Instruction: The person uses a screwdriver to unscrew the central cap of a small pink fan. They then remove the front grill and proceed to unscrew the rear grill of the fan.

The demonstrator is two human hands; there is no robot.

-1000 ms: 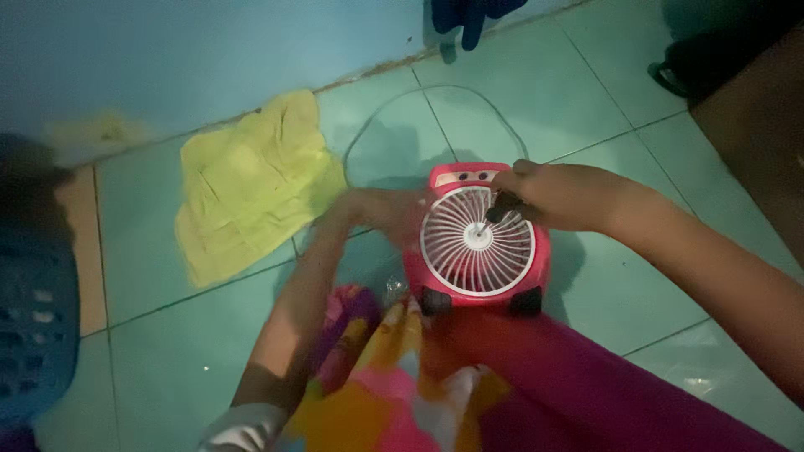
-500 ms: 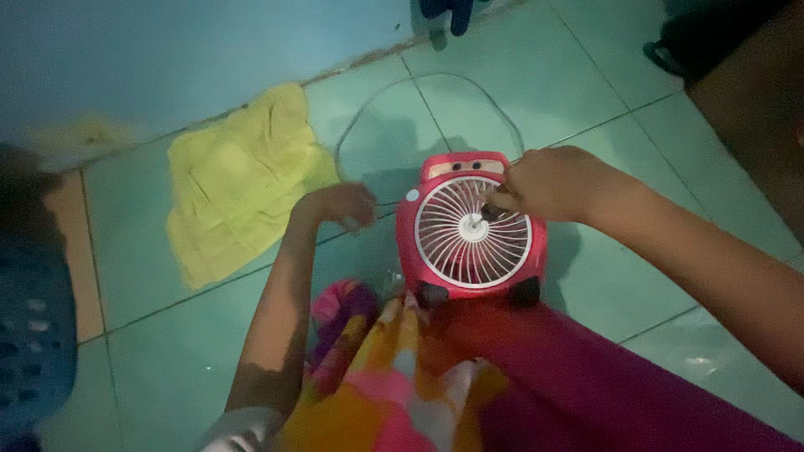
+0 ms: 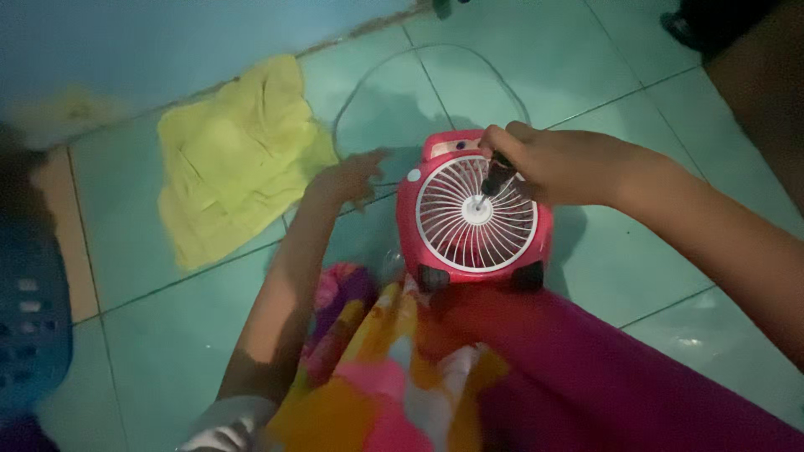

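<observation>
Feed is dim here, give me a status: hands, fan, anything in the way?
Right hand holds a dark tool tip on the small red fan's white grille. Left hand open beside it, off the fan. Thin cable loops behind.

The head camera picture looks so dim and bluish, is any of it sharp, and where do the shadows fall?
Head view: dim, blue-green cast; the red fan and right hand are fairly sharp; the left hand is motion-smeared; the yellow cloth is soft; the blue basket at the left edge is blurred; soft shadow lies on the floor tiles beside the fan.
</observation>
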